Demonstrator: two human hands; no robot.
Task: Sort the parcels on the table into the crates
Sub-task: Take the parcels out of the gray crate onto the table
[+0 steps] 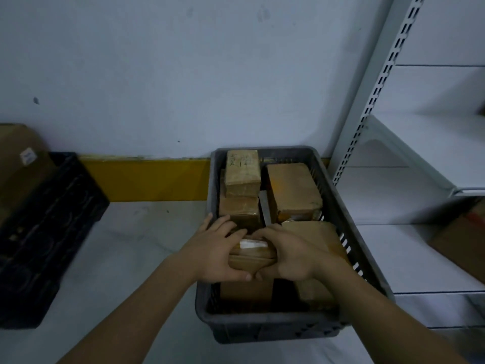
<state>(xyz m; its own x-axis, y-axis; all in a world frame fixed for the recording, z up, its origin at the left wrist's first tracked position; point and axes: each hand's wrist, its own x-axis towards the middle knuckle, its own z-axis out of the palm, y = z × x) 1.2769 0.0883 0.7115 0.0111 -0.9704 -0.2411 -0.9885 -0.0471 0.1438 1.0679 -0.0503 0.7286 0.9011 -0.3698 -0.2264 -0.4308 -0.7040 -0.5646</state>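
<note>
Fingers (236,233) of both the left hand (217,248) and right hand (291,256) are curled round a small brown parcel (252,254), held over the grey crate (262,327). More parcels (291,190) sit packed just beyond them; a black crate (39,232) is way off left.

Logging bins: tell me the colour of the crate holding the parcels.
Dark grey crate, clearest in the head view.

Dim, bluish light is washing the scene, leaving colours muted and slightly grainy. Deep shadow is filling the grey crate (278,328) interior. The wide lens is bending the shelving upright (378,82), and edges are softening into blur.
</note>
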